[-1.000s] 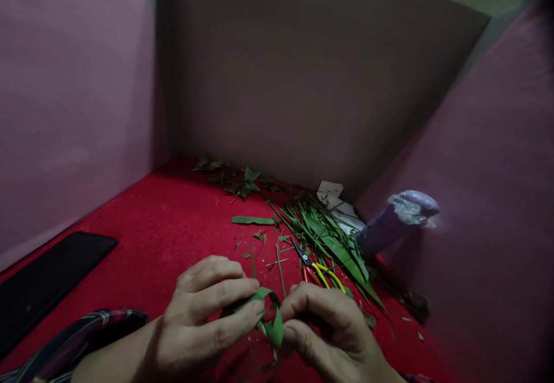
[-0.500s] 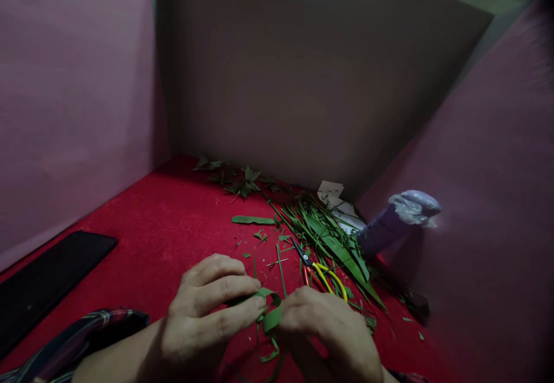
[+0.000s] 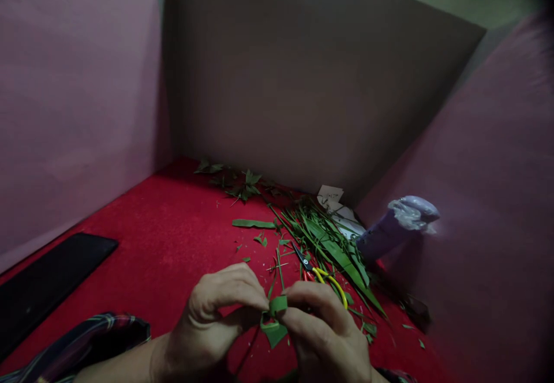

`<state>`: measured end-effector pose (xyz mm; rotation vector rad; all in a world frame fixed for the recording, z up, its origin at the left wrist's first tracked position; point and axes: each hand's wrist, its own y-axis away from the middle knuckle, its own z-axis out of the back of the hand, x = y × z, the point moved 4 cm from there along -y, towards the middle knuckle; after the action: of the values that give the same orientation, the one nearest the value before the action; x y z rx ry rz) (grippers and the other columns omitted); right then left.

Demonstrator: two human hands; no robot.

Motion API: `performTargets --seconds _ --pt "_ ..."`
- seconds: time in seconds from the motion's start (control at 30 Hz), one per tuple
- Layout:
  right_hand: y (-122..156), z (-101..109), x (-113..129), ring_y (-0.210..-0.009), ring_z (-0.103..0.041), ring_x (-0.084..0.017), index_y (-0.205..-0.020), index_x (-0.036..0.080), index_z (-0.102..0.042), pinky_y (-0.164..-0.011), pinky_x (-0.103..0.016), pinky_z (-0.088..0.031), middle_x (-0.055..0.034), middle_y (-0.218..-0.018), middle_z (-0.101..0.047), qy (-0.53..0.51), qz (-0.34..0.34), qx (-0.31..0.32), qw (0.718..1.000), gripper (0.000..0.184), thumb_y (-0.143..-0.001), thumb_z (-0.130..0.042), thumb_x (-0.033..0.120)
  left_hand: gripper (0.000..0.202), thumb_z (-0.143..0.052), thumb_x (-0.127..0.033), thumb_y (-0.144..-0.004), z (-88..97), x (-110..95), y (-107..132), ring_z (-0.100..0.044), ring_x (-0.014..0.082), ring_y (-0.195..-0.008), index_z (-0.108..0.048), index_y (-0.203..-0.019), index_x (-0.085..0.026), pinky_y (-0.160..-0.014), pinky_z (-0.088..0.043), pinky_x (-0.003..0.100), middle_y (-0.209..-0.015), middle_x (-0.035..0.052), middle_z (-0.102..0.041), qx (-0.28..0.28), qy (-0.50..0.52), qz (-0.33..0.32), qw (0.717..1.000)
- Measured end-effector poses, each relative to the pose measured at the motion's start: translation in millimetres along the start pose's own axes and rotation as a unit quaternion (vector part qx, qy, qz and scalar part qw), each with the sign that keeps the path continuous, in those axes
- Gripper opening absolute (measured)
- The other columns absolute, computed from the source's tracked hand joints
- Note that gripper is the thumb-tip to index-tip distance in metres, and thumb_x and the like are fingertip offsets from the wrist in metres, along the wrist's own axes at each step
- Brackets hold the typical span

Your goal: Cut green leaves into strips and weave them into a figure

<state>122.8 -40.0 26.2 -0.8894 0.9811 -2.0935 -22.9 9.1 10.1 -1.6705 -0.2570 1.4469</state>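
Note:
Between my two hands is a green leaf strip (image 3: 273,332), bent into a small folded loop. My left hand (image 3: 212,314) pinches its left side with thumb and forefinger. From the other side, my right hand (image 3: 326,328) grips the strip between thumb and fingers. Just beyond my right hand lies a pair of scissors (image 3: 318,270) with yellow and red handles and dark blades. Past the scissors spreads a heap of long green leaves (image 3: 335,250). A flat cut leaf piece (image 3: 253,223) rests farther back, with small leaf scraps around it.
Red cloth (image 3: 142,216) covers the surface. A dark flat slab (image 3: 56,279) lies at the left. Leafy sprigs (image 3: 246,184) sit by the back wall, near white papers (image 3: 331,195). A purple cylinder (image 3: 393,227) with plastic wrap leans at the right wall.
My left hand has turned from flat, extended fingers to a thumb-and-finger pinch. The leaf strip now shows a tighter fold, with a pointed flap hanging below.

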Motion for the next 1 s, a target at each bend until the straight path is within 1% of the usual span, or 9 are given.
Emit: performTargets --seconds 0.07,0.1,0.17,0.27,0.37,0.57,0.7,0.87,1.0 --pt "4 -3 -6 -0.065 -0.061 -0.014 -0.092 0.022 -0.063 -0.050 -0.022 -0.053 -0.0067 -0.083 -0.060 -0.049 -0.058 -0.006 0.997 0.016 -0.086 -0.050 0.017 0.020 -0.060 -0.003 -0.074 1.0 2 1 -0.057 0.0150 -0.063 -0.067 -0.084 -0.018 -0.060 -0.047 0.029 -0.067 0.0039 -0.064 -0.004 0.002 0.015 1.000" --pt "5 -4 -8 -0.066 -0.062 -0.014 -0.093 0.022 -0.062 -0.050 -0.022 -0.054 -0.0074 -0.085 -0.059 -0.071 -0.071 -0.012 0.995 0.016 -0.087 -0.048 0.018 0.020 -0.060 -0.003 -0.073 1.5 2 0 -0.057 0.0150 -0.063 -0.067 -0.084 -0.018 -0.060 -0.047 0.029 -0.067 0.0037 -0.064 -0.006 0.000 0.022 1.000" --pt "4 -4 -7 -0.072 -0.063 -0.016 -0.092 0.021 -0.062 -0.055 -0.024 -0.055 -0.0095 -0.094 -0.059 -0.083 -0.062 -0.013 0.995 0.016 -0.087 -0.048 0.016 0.019 -0.059 -0.002 -0.074 1.8 1 0 -0.057 0.0149 -0.063 -0.067 -0.082 -0.018 -0.061 -0.046 0.030 -0.066 0.0038 -0.064 -0.004 -0.008 0.026 1.000" --pt "-1 -1 -1 -0.084 -0.063 -0.017 -0.088 0.019 -0.062 -0.066 -0.026 -0.055 -0.0100 -0.103 -0.060 -0.063 -0.024 0.013 0.998 0.019 -0.080 -0.054 0.004 0.018 -0.057 -0.001 -0.074 1.3 0 -1 -0.056 0.0148 -0.063 -0.066 -0.080 -0.016 -0.061 -0.046 0.030 -0.066 0.0046 -0.063 0.003 -0.022 0.011 1.000" --pt "-6 2 1 -0.084 -0.062 -0.016 -0.090 0.017 -0.059 -0.071 -0.025 -0.054 -0.0078 -0.094 -0.063 -0.085 -0.038 0.045 0.995 0.027 -0.074 -0.056 -0.004 0.019 -0.056 0.001 -0.074 1.3 1 -1 -0.056 0.0147 -0.063 -0.065 -0.081 -0.015 -0.058 -0.046 0.029 -0.066 0.0052 -0.062 0.000 -0.036 0.002 0.999" --pt "-7 2 1 -0.083 -0.062 -0.016 -0.092 0.016 -0.058 -0.069 -0.025 -0.054 -0.0074 -0.087 -0.065 -0.111 -0.057 0.040 0.991 0.029 -0.074 -0.052 -0.006 0.018 -0.056 0.000 -0.075 2.0 2 0 -0.054 0.0136 -0.061 -0.065 -0.080 -0.015 -0.057 -0.045 0.027 -0.064 0.0036 -0.060 -0.004 -0.075 0.009 0.997" --pt "-6 1 2 -0.081 -0.064 -0.017 -0.096 0.016 -0.057 -0.065 -0.026 -0.055 -0.0080 -0.084 -0.067 -0.102 -0.048 0.021 0.993 0.031 -0.073 -0.053 -0.005 0.016 -0.056 -0.002 -0.076 2.5 -3 -2 -0.054 0.0135 -0.060 -0.065 -0.079 -0.015 -0.056 -0.044 0.026 -0.063 0.0037 -0.060 -0.003 -0.122 -0.002 0.993" --pt "2 1 1 -0.078 -0.066 -0.017 -0.095 0.017 -0.059 -0.064 -0.026 -0.055 -0.0068 -0.081 -0.069 -0.051 -0.037 -0.054 0.997 0.022 -0.079 -0.053 0.004 0.016 -0.056 -0.003 -0.075 1.7 -6 -4 -0.053 0.0137 -0.057 -0.065 -0.081 -0.015 -0.054 -0.042 0.026 -0.061 0.0037 -0.060 0.000 -0.174 -0.027 0.984" --pt "4 0 -2 -0.079 -0.065 -0.016 -0.095 0.017 -0.061 -0.065 -0.024 -0.055 -0.0055 -0.082 -0.069 -0.044 -0.038 -0.065 0.996 0.029 -0.073 -0.055 -0.002 0.016 -0.056 -0.004 -0.076 3.0 -8 -5 -0.053 0.0133 -0.056 -0.065 -0.081 -0.016 -0.053 -0.042 0.026 -0.060 0.0031 -0.060 -0.018 -0.184 -0.023 0.983"
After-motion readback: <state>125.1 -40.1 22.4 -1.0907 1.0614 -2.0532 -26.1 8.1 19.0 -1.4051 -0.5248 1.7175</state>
